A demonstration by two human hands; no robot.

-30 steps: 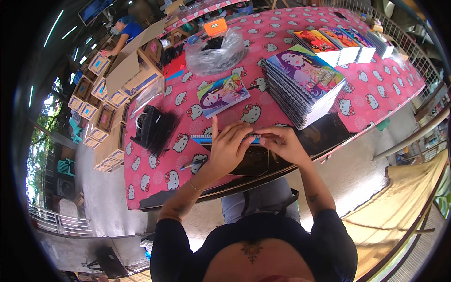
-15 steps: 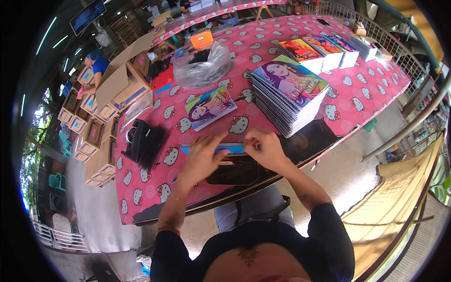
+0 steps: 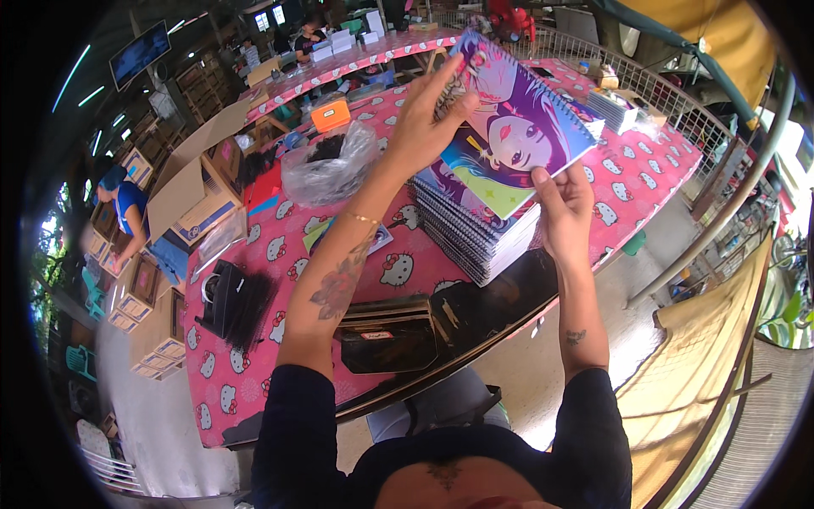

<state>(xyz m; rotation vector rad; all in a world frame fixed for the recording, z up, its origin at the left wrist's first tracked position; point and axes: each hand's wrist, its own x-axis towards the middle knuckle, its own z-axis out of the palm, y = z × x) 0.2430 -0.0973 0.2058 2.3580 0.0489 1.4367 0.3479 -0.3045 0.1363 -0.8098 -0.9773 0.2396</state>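
A spiral-bound notebook [image 3: 517, 127] with a colourful cartoon portrait on its cover is held up, tilted, over a stack of notebooks [image 3: 475, 233]. My left hand [image 3: 428, 119] grips its left edge, thumb lying on the cover and fingers stretched along the side. At the near right corner my right hand [image 3: 566, 204] pinches it, thumb on top, other fingers underneath. My left forearm partly hides another notebook [image 3: 381, 240] lying on the table. In front of me is a black board [image 3: 390, 348] at the table edge.
A black tape dispenser [image 3: 231, 301] stands at the left, and a clear plastic bag [image 3: 339, 170] with dark contents lies farther back. Beyond it sits an orange box [image 3: 331, 114]. An open cardboard box [image 3: 203, 204] stands at the left edge, near a person in blue [image 3: 127, 208].
Both hands have left the blue strip-like item at the near edge and moved up and right. They now hold a notebook above the stack. The view has shifted somewhat.
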